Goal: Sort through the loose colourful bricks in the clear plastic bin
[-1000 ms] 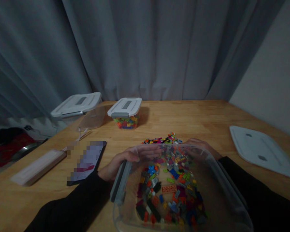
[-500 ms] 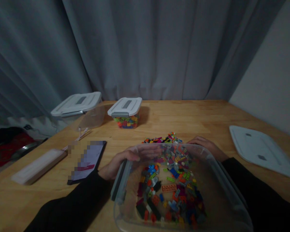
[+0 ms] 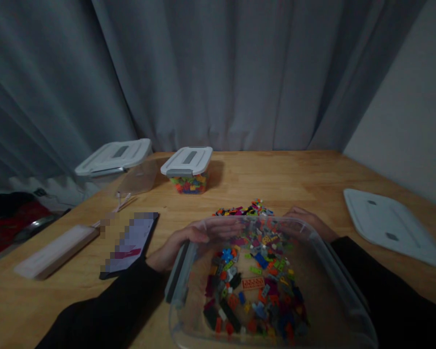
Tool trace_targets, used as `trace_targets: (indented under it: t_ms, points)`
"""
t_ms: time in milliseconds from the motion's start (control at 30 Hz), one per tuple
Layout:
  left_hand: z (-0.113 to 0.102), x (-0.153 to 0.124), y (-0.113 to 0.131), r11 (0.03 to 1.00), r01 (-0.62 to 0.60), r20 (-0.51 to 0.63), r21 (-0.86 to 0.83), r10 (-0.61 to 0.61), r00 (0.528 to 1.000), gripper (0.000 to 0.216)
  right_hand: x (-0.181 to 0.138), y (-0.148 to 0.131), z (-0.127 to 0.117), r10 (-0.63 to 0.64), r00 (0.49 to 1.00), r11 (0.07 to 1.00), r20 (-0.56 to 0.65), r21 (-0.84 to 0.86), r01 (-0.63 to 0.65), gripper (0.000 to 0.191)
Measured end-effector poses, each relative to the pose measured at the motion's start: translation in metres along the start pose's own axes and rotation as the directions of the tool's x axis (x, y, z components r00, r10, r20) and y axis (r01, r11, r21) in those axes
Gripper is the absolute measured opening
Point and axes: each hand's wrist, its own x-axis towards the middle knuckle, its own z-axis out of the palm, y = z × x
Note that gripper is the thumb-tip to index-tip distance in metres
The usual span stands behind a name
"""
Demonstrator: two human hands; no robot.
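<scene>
A large clear plastic bin (image 3: pixel 189 310) sits tilted in front of me, with several small coloured bricks (image 3: pixel 254 286) heaped in it. My left hand (image 3: pixel 178 245) grips the bin's far left corner beside its grey latch, fingers curled over the rim. My right hand (image 3: pixel 307 219) holds the far right rim, partly seen through the plastic. A small pile of coloured bricks (image 3: pixel 244 210) lies on the wooden table (image 3: pixel 294 179) just beyond the bin.
A small lidded box of bricks (image 3: pixel 188 169) and a larger lidded clear box (image 3: pixel 116 162) stand at the back left. A white lid (image 3: pixel 390 225) lies at the right. A dark booklet (image 3: pixel 131 242) and a pale long case (image 3: pixel 54 252) lie at the left. Grey curtains hang behind.
Almost nothing has moved. The bin and both hands stay in place; the view has shifted slightly.
</scene>
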Motion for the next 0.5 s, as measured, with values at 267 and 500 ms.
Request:
trace_targets:
  t_ms: [267,500]
  points:
    - [0.002,0.001,0.0,0.999,-0.014,0.03,-0.039,0.015,0.999,0.069,0.0,-0.002,0.006,0.028,0.999,0.999,-0.018,0.039,-0.027,0.025]
    - [-0.007,0.0,-0.001,1.0,-0.011,0.08,-0.016,0.012,0.997,0.07,-0.001,0.003,0.008,-0.008,1.0,1.0,-0.023,-0.005,0.008,0.022]
